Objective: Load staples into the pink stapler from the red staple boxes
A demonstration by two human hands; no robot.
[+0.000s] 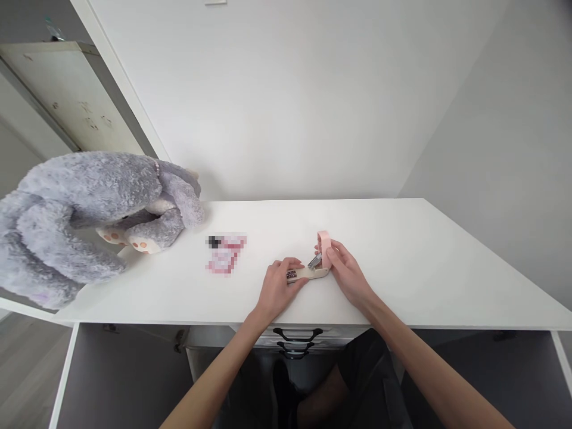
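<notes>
Steadying a small pink-and-cream plastic stapler (313, 273), hinged wide open on a glossy white tabletop (384, 256)

From where I stand, the stapler is near the front edge, between two bare hands. The left hand (277, 287) pinches the cream base, thumb on the near side, fingers on the far side. The right hand (351, 275) grips the upright pink cover (325, 244) by the hinge, thumb and fingers closed around it. A slim silver metal part (314, 261) tilts up between them; whether it holds staples, I cannot tell.

The main risk, I judge, is skin getting nipped: if the right hand slips, the cover could swing down towards the left fingertips. Forcing it further back could strain the hinge. A loose left pinch could let the base skid on the smooth surface.

To the left sit a blurred pink-and-white item (226, 253) and a big fluffy grey plush toy (98, 182), both well apart from the hands.
</notes>
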